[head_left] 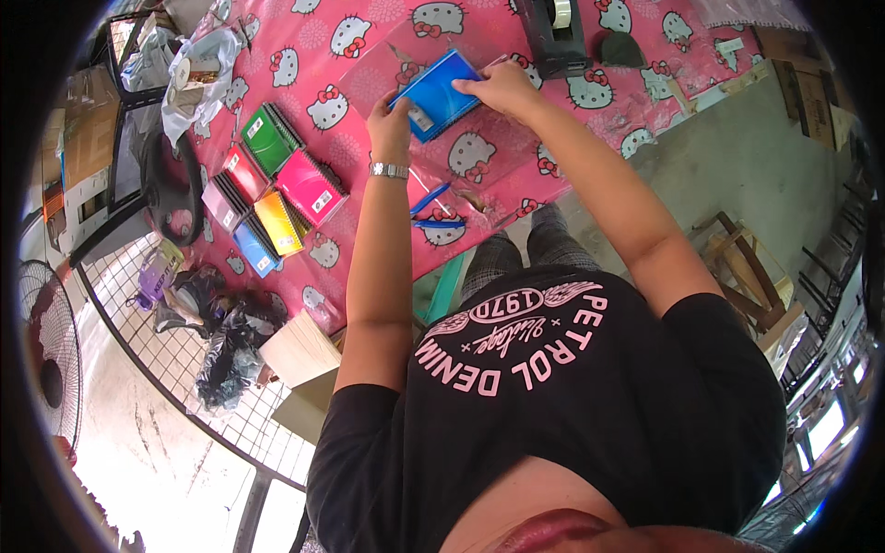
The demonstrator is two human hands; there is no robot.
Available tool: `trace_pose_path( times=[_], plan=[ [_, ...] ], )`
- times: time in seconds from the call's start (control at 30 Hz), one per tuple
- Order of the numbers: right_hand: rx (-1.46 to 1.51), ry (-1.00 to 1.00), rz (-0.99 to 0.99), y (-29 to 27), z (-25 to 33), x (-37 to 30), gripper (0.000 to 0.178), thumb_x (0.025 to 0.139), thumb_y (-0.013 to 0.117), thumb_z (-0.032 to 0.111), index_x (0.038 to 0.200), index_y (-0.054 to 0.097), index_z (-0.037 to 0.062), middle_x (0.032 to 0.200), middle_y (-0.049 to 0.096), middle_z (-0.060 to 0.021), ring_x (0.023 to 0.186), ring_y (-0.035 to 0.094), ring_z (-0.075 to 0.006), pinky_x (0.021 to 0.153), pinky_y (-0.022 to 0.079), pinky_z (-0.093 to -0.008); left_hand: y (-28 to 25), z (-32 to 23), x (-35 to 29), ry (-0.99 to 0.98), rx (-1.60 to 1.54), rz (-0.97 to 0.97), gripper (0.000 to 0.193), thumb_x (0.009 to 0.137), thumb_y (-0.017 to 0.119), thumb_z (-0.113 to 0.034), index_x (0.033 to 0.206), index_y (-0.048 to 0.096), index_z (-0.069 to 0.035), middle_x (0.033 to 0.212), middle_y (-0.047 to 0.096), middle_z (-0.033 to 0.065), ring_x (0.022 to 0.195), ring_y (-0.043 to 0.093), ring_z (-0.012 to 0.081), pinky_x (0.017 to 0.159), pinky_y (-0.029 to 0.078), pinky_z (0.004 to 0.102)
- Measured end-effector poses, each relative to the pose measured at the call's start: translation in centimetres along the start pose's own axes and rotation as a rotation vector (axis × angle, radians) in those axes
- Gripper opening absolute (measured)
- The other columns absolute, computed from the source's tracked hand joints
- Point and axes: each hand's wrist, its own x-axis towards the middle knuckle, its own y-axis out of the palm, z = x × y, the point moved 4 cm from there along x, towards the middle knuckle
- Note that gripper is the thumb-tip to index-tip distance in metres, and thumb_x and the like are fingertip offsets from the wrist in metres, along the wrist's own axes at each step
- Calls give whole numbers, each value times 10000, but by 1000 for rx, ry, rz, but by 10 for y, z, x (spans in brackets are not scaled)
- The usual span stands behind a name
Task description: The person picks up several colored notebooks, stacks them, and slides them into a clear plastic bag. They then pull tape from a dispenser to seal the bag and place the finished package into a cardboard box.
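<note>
A blue spiral notebook [441,90] is held between my two hands above the table, tilted, with its coil along the lower edge. My left hand [391,127], with a metal watch on its wrist, grips the left end. Across from it, my right hand [503,90] closes on the right end with the thumb on the cover. What seems to be clear plastic [369,76] lies around the notebook. Nearer to me are two blue pen-like items [430,197]. To the left sit small spiral notebooks in several colours, among them green [267,138], pink [312,189] and yellow [278,223].
A pink cartoon-cat cloth [327,109] covers the table. At the far edge stands a black tape dispenser [559,41], beside a dark rounded object [619,50]. White plastic bags [198,83] lie far left; black bags [230,355] hang near a wire rack. A wooden frame [742,263] stands right.
</note>
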Motion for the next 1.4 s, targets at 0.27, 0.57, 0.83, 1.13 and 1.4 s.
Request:
trace_pose_path(
  times=[0.27,0.57,0.83,1.13,1.4],
  plan=[
    [-179,-742,197,35,17,-107,232,740,675,222,896,582,76,905,563,-94,904,566,-287,784,465,-396,-4,3,8,-6,153,20,425,797,633,-170,1180,569,2,937,618,61,728,567,119,604,453,236],
    [-602,-774,404,86,-14,-90,159,738,627,210,777,639,56,849,606,-96,863,632,-285,691,518,-416,-50,51,-107,519,647,-18,503,751,736,-276,1156,534,-57,1081,548,133,999,519,282,862,415,417],
    [-422,-894,365,90,9,-105,148,773,633,213,749,647,68,885,598,-104,840,632,-300,697,509,-424,-83,89,-147,539,648,-94,221,765,643,-25,971,580,-74,931,553,104,875,547,303,760,434,414],
    [-447,-572,616,78,34,-85,160,803,590,211,781,654,66,834,654,-120,839,632,-307,689,492,-443,-60,87,-153,449,830,-54,280,729,682,-64,997,603,-79,965,569,107,920,547,301,826,413,452],
    [-610,-1056,55,29,68,-116,173,832,560,252,947,592,127,892,639,-34,925,591,-226,848,407,-378,-31,14,-128,837,873,-203,335,689,716,-119,1011,623,-126,1029,602,57,1039,518,268,917,331,459]
  ],
)
